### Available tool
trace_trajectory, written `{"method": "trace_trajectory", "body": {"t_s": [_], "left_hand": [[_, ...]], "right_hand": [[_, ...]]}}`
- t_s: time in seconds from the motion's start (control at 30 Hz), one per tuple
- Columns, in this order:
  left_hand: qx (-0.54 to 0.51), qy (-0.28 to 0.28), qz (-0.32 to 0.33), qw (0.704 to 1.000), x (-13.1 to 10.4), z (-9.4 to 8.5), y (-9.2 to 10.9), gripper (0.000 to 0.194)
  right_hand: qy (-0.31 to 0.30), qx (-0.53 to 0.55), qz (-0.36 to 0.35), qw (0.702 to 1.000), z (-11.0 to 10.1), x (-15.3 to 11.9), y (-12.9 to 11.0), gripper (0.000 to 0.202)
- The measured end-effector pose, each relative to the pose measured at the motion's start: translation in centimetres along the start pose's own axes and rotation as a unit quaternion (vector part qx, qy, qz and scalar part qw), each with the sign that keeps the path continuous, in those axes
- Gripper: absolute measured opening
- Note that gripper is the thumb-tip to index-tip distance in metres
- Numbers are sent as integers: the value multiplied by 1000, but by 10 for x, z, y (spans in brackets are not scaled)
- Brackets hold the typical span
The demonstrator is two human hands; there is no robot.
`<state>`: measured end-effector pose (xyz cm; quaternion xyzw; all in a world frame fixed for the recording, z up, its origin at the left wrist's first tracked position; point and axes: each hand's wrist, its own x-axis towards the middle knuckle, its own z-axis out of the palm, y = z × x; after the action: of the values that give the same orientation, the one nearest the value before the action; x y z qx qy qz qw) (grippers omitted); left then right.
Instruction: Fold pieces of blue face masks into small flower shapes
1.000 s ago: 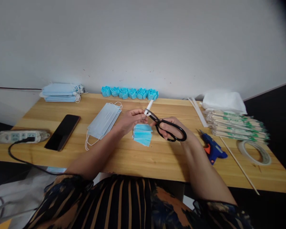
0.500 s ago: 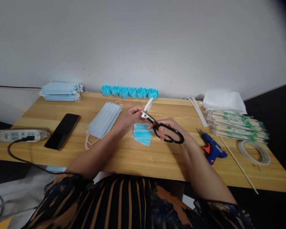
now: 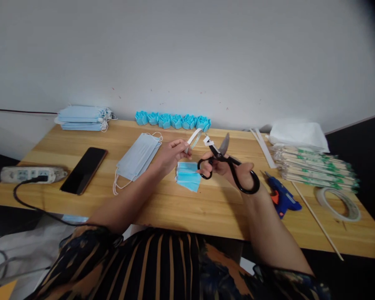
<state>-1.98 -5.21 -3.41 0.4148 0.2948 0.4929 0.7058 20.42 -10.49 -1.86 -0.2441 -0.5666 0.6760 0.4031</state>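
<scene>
My left hand (image 3: 176, 154) pinches a narrow white strip (image 3: 194, 136) that curves up and over above the desk. In my right hand (image 3: 226, 167) are black-handled scissors (image 3: 219, 156), their blades spread apart and pointing away from me. Small white pieces (image 3: 208, 141) cling to the left blade, just right of the strip. Beneath and between both hands, cut blue mask fabric (image 3: 188, 176) lies on the wooden desk. Two or so whole masks (image 3: 137, 157) with white ear loops rest beside my left hand.
Blue fabric flowers (image 3: 164, 121) line the wall side. Stacked masks (image 3: 83, 118), a phone (image 3: 84, 171) and a power strip (image 3: 34, 174) are left. Right are a blue glue gun (image 3: 281, 196), wrapped sticks (image 3: 314, 166), a tape roll (image 3: 339, 204) and a loose stick (image 3: 318, 221).
The scissors have opened wide and moved right, away from my left hand, with white pieces on one blade. The strip remains in my left hand.
</scene>
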Motion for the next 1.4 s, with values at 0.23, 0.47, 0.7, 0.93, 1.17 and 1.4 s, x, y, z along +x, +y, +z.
{"method": "trace_trajectory", "body": {"t_s": [0.23, 0.47, 0.7, 0.93, 1.17, 1.4], "left_hand": [[-4, -5, -4, 1000, 3, -3, -6, 45], [-26, -8, -11, 1000, 3, -3, -5, 48], [-17, -38, -24, 999, 0, 0, -4, 52], [12, -68, -1, 998, 0, 2, 0, 53], [-19, -31, 11, 999, 6, -8, -6, 29], [17, -5, 24, 1000, 5, -5, -5, 38]], "right_hand": [[-63, -74, 7, 995, -10, 0, -5, 59], [-54, -45, 46, 997, -11, 2, -6, 61], [-58, -26, 70, 995, -9, 2, -7, 66], [-57, -6, 96, 994, -6, 4, -6, 73], [-52, 27, 54, 997, -14, -4, -17, 66], [-68, -6, 83, 994, -18, -4, -13, 70]]}}
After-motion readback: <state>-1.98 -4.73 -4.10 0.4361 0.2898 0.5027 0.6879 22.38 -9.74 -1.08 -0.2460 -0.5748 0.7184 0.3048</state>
